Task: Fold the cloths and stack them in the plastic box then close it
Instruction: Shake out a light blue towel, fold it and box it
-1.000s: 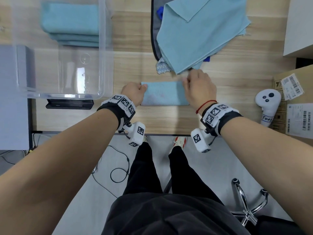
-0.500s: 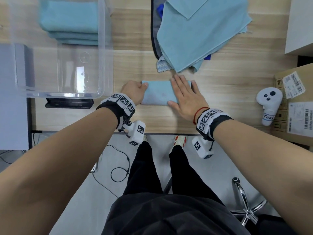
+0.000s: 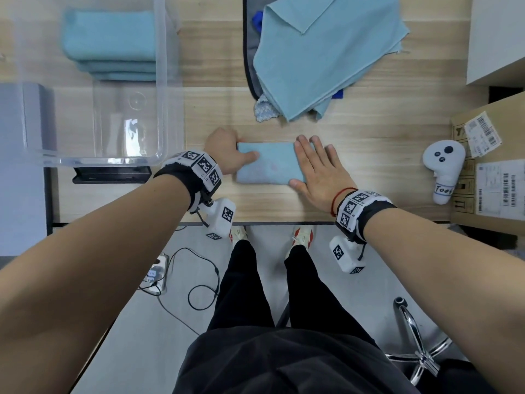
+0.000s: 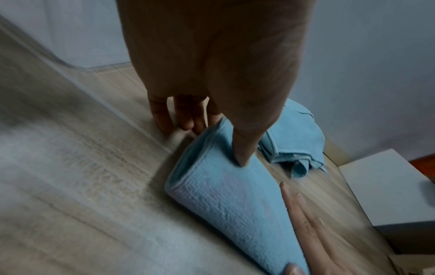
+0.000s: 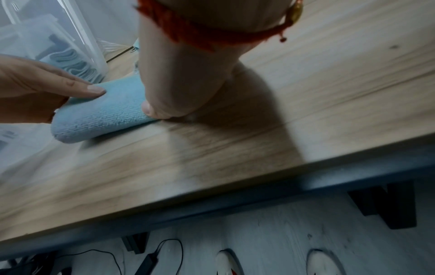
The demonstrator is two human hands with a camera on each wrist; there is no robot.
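A folded light-blue cloth (image 3: pixel 268 163) (image 4: pixel 226 188) (image 5: pixel 103 115) lies on the wooden table near its front edge. My left hand (image 3: pixel 227 155) (image 4: pixel 212 119) grips the cloth's left end, thumb on top and fingers curled beside and under it. My right hand (image 3: pixel 315 166) (image 5: pixel 179 89) lies flat with straight fingers, pressing on the cloth's right end. The clear plastic box (image 3: pixel 162 81) stands at the left with a stack of folded blue cloths (image 3: pixel 110 46) inside. A heap of unfolded blue cloths (image 3: pixel 321 58) (image 4: pixel 294 141) lies at the back, right of the box.
A white hand controller (image 3: pixel 443 169) and a cardboard box (image 3: pixel 494 166) with labels sit at the right. A white block (image 3: pixel 494 38) stands at the back right. A black bracket (image 3: pixel 110 174) lies under the plastic box's front edge. Below the table edge are cables and a chair base.
My right hand has opened from a curled grip at the cloth's far right corner to lie flat, then slid rightward along the cloth. My left hand stayed on the left end.
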